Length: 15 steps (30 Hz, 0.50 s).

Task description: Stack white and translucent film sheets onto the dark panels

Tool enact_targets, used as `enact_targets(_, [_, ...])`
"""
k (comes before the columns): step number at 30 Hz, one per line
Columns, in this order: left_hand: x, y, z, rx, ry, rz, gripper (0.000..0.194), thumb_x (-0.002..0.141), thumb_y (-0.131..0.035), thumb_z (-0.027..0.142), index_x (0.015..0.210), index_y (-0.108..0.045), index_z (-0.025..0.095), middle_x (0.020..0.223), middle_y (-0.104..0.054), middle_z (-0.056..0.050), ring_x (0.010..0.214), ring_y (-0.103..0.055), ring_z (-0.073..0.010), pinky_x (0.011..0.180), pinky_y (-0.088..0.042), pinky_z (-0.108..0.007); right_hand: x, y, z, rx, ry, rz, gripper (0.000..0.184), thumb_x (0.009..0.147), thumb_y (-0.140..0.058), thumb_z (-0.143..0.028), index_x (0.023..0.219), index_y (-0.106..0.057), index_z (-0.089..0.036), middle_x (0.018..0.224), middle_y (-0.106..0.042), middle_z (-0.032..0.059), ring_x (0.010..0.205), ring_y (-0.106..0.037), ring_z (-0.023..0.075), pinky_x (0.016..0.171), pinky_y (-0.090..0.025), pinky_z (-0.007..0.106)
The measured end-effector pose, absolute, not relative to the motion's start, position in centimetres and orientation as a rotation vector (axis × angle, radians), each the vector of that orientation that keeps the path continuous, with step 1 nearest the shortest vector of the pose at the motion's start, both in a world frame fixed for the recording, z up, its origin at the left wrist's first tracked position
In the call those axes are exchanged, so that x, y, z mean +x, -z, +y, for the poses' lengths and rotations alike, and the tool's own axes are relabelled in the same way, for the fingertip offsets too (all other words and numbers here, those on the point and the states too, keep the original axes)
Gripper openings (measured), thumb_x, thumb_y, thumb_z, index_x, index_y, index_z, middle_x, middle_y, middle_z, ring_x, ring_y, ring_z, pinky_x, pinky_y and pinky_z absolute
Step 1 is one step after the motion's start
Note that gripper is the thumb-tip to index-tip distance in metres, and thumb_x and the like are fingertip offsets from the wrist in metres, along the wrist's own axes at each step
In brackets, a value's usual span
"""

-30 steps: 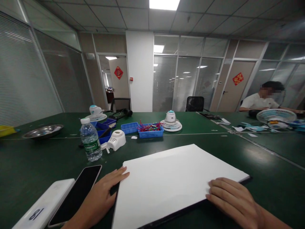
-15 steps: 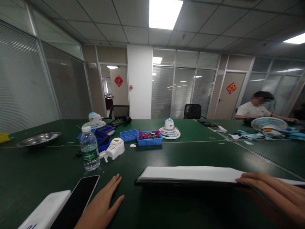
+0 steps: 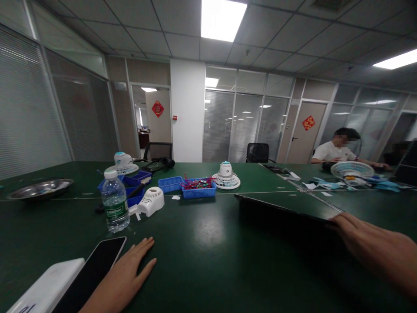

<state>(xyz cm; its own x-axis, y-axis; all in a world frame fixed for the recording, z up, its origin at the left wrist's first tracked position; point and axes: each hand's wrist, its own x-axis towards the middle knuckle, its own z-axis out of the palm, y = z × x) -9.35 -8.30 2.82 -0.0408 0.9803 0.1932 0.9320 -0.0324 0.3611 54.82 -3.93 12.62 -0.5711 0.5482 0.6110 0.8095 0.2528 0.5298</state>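
My left hand [image 3: 125, 274] lies flat on the green table with its fingers stretched and holds nothing. Under its left side is a smartphone [image 3: 93, 269] with a dark screen, and beside that lies a white box [image 3: 48, 282]. At the right, my right hand [image 3: 368, 243] grips the upper edge of a black-covered notebook [image 3: 280, 217]. The notebook is tilted up, its dark cover facing me, so its white pages are hidden. Its lower part merges with dark shadow.
A water bottle [image 3: 115, 202] stands beyond my left hand, next to a white plastic housing [image 3: 151, 201]. Further back are a blue tray [image 3: 199, 191] of wires, a white fan unit [image 3: 226, 177] and a metal dish [image 3: 41, 190]. A person [image 3: 339, 148] sits at the far right.
My right hand has lifted and tilted the notebook, and it has shifted right; its white pages no longer show. My left hand stays flat on the table. The view has turned slightly right.
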Motion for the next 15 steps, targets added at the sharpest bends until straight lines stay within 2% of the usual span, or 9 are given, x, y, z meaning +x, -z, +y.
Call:
enact_targets(5, [-9.4, -3.3, -8.4, 2.126, -0.64, 2.114, 0.058, 0.091, -0.049, 0.054, 0.139, -0.059, 0.024, 0.147, -0.056, -0.006, 0.135, -0.051, -0.0338, 0.112, -0.042, -0.054, 53.9, -13.9, -2.7, -1.178, 1.371, -2.204, 0.027, 0.09, -0.044, -0.012, 0.092, -0.071, -0.014, 0.099, -0.069, 0.0162, 0.069, -0.068, 0.017, 0.046, -0.049, 0.019])
enact_targets(7, [-9.3, -3.4, -8.2, 2.133, -0.596, 2.113, 0.059, 0.092, -0.047, 0.054, 0.141, -0.057, 0.023, 0.148, -0.055, -0.007, 0.136, -0.05, -0.0335, 0.113, -0.04, -0.054, 53.6, -14.1, -2.2, -1.262, 1.34, -2.182, 0.029, 0.09, -0.042, -0.008, 0.094, -0.07, -0.015, 0.099, -0.067, 0.0147, 0.069, -0.065, 0.0157, 0.044, -0.046, 0.017])
enact_targets(13, [-9.5, -3.4, -7.8, 2.124, -0.534, 2.129, 0.061, 0.093, -0.044, 0.054, 0.143, -0.054, 0.022, 0.149, -0.054, -0.007, 0.137, -0.048, -0.035, 0.113, -0.039, -0.057, 55.0, -14.4, -1.0, -1.167, 1.22, -2.249, 0.033, 0.095, -0.039, -0.017, 0.1, -0.072, -0.018, 0.09, -0.066, 0.0109, 0.056, -0.062, 0.0093, 0.038, -0.033, 0.009])
enact_targets(15, [-9.5, -3.2, -7.8, 2.129, -0.571, 2.118, 0.06, 0.093, -0.045, 0.053, 0.142, -0.056, 0.022, 0.148, -0.054, -0.007, 0.137, -0.048, -0.035, 0.113, -0.039, -0.058, 55.2, -14.4, -1.0, -1.177, 1.136, -2.134, 0.031, 0.091, -0.043, -0.015, 0.097, -0.073, -0.021, 0.093, -0.069, 0.0096, 0.055, -0.062, 0.0087, 0.039, -0.033, 0.009])
